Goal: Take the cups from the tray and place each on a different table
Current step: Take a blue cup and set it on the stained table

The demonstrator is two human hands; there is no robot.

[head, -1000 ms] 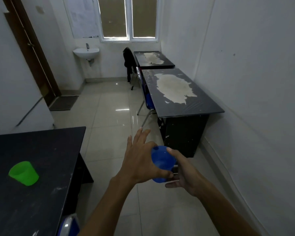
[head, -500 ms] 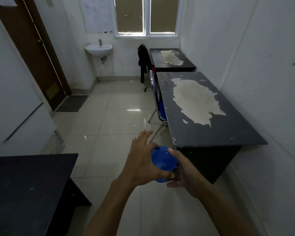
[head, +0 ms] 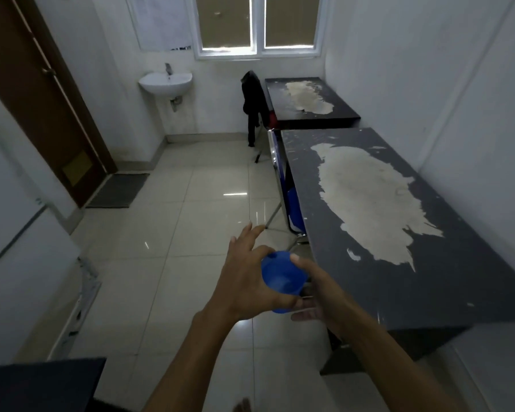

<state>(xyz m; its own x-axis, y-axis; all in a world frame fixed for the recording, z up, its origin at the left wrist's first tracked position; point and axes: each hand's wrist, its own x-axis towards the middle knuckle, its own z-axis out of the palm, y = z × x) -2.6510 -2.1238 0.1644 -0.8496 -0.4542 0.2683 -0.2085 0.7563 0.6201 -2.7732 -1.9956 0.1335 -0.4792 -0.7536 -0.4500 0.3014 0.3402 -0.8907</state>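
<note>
A brown door (head: 39, 93) stands at far left, a dark floor mat (head: 118, 190) at its foot, and a white wall-mounted washbasin (head: 165, 83) hangs on the back wall beside a two-pane window (head: 257, 23). The corner of a dark counter (head: 42, 382) shows at the bottom left edge.

At centre, above the pale tiled floor (head: 176, 248), a person holds a blue plastic cup (head: 281, 279) between both hands. The left hand (head: 247, 281) cups the cup's left side, its thumb curled under the base and its fingers spread and pointing forward past the rim. The right hand (head: 321, 295) takes the cup's right side, thumb laid over the rim, fingers curled beneath. Each grip is thus partly wrapped round the cup, which tilts with its mouth facing up and away, just off the near left edge of the counter to its right.

That long dark counter (head: 428, 281), its top worn through to a large pale patch, runs along the right wall. A blue chair (head: 292, 203) is tucked against its left side. Behind it stands a second worn counter (head: 309, 108), with a dark garment (head: 252, 102) draped over a chair at its left.
</note>
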